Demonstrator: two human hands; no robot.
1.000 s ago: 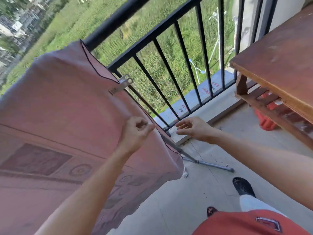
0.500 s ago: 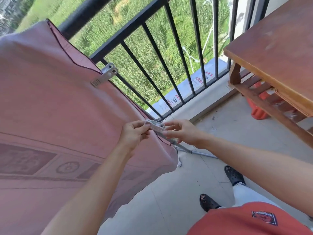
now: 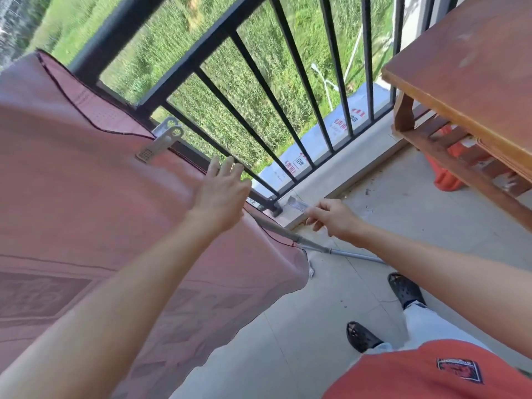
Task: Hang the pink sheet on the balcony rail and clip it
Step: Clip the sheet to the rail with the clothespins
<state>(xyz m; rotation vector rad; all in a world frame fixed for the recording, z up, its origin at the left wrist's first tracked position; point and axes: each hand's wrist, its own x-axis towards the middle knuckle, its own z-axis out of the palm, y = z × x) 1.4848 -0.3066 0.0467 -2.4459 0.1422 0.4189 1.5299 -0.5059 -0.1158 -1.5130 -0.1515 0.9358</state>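
The pink sheet [image 3: 86,197] hangs draped over the black balcony rail [image 3: 184,56] and fills the left half of the view. A grey clip [image 3: 159,145] pinches its right edge near the rail. My left hand [image 3: 221,194] lies flat against the sheet's right edge, fingers apart and empty. My right hand [image 3: 331,218] is lower and to the right, above the balcony's curb, pinching a second pale clip [image 3: 298,203] between thumb and fingers.
A wooden table [image 3: 472,82] stands at the right with an orange object [image 3: 449,174] under it. A metal pole [image 3: 316,246] lies on the concrete floor below the sheet's corner. My feet in black shoes [image 3: 383,312] stand on the floor.
The left hand passed the pale clip to the right hand, then opened and moved up onto the sheet's edge. The right hand drew back to the right with the clip.
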